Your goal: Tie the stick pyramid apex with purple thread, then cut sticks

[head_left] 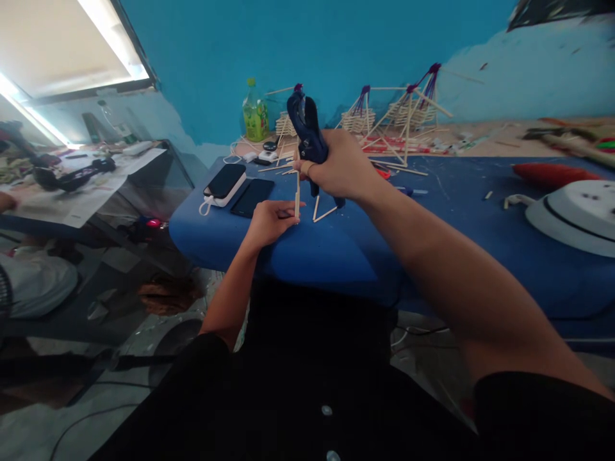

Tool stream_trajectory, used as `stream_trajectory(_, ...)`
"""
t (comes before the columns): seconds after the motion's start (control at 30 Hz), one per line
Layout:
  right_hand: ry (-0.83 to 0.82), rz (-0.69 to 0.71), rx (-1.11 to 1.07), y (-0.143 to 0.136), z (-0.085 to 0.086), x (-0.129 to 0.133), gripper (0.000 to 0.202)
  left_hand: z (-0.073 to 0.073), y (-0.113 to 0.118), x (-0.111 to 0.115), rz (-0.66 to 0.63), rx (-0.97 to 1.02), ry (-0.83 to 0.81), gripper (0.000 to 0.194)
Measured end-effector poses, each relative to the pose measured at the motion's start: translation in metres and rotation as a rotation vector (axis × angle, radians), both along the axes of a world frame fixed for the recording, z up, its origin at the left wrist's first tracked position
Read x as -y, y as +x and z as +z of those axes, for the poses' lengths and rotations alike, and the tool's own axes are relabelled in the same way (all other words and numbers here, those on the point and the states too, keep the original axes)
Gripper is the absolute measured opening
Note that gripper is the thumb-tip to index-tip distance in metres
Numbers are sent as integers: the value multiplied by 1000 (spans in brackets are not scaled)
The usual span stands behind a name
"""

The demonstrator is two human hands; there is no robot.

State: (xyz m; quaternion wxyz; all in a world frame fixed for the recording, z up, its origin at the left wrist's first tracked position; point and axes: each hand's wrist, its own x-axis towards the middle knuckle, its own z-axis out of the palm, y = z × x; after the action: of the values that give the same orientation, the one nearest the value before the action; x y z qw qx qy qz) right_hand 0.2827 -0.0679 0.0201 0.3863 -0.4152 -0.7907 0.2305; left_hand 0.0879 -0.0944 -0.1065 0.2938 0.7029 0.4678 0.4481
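Observation:
My left hand (pixel 270 222) is closed on the lower end of thin wooden sticks (pixel 297 200), which stand upright over the blue table (pixel 317 253). Dark blue clippers (pixel 312 137) with a curved handle are in my right hand (pixel 343 165), whose fingertips also meet the sticks near their upper end. Just right of the sticks, two more thin sticks (pixel 316 218) form a V shape on the table. The clippers' lower end is partly hidden by my right hand.
A phone (pixel 253 197) and a white-cased device (pixel 225 184) lie at left. Behind are a green bottle (pixel 255 115) and stick structures (pixel 407 118) along the wall. A white round object (pixel 576 214) sits at right. Another person's hand (pixel 6 202) shows at far left.

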Motion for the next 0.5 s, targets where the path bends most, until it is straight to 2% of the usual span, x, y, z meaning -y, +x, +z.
stream_trajectory(0.2,56,-9,29,-4,0,4,17,1,0,0,-37,46,-33,38)
stream_trajectory(0.5,86,-15,36,-6,-2,1,15,3,2,2,5,53,-26,34)
